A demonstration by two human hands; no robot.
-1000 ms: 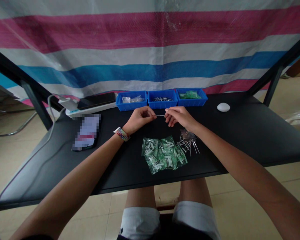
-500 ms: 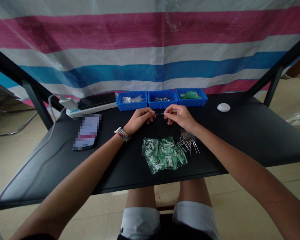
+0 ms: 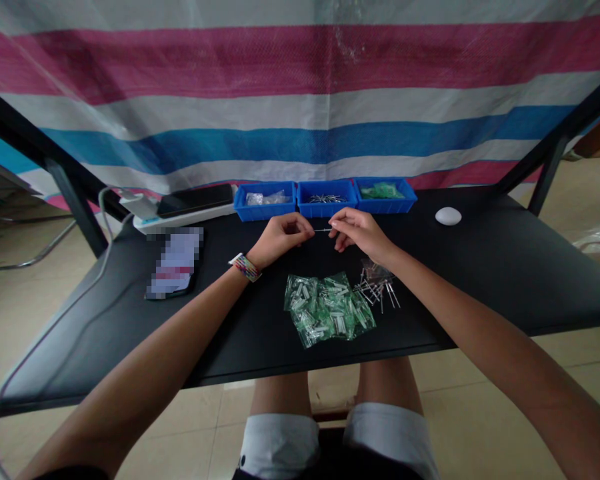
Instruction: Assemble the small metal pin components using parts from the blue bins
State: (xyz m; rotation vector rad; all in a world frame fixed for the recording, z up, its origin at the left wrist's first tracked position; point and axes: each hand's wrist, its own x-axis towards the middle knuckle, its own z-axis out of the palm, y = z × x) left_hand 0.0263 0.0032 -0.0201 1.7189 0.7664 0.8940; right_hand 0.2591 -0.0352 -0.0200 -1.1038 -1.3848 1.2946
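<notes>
My left hand (image 3: 281, 237) and my right hand (image 3: 359, 231) meet above the black table (image 3: 505, 267), just in front of the middle blue bin (image 3: 327, 197). Both hands pinch the ends of one thin metal pin (image 3: 323, 230), fingers closed. My left wrist carries a woven bracelet. Below the hands lies a heap of small green bags (image 3: 327, 308). To its right lies a scatter of loose pins (image 3: 379, 287).
Three blue bins stand in a row at the table's back: the left bin (image 3: 265, 200) holds clear bags, the right bin (image 3: 384, 194) green bags. A power strip (image 3: 180, 217) with a phone (image 3: 195, 199), a blurred card (image 3: 174, 261), a white round object (image 3: 448, 215).
My hands have stayed almost in place. The gap between them along the pin has shrunk a little, and my right hand has shifted slightly.
</notes>
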